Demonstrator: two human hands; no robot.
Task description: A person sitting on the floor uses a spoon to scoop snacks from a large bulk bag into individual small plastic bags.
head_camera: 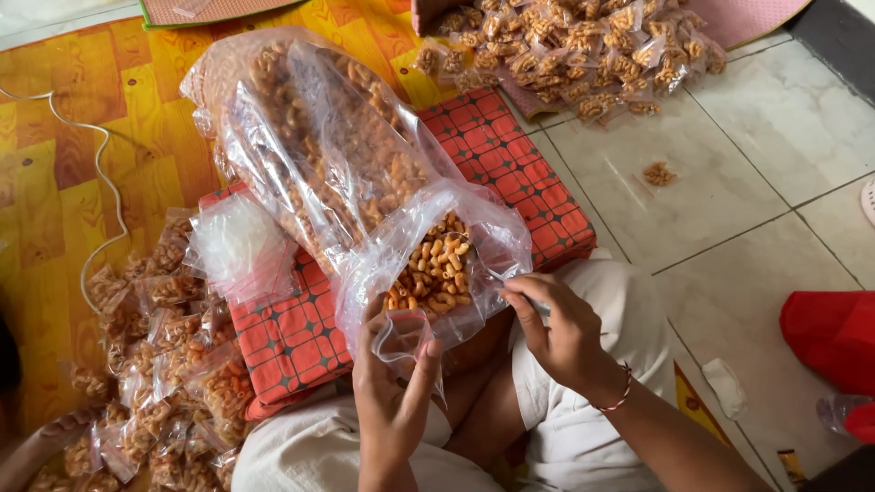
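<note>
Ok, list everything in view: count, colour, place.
big snack bag: one, clear with orange-brown snacks, on the cushion, mouth open by the hands
cushion: one, red checked, under the big bag
empty small bags: a stack, clear, cushion's left edge
filled packets: many, left on the mat
packet pile: many, top
mat: yellow-orange, left
cord: one, white, on the mat
red object: right edge
left hand: holds a small clear bag under the mouth
right hand: pinches the big bag's rim
</note>
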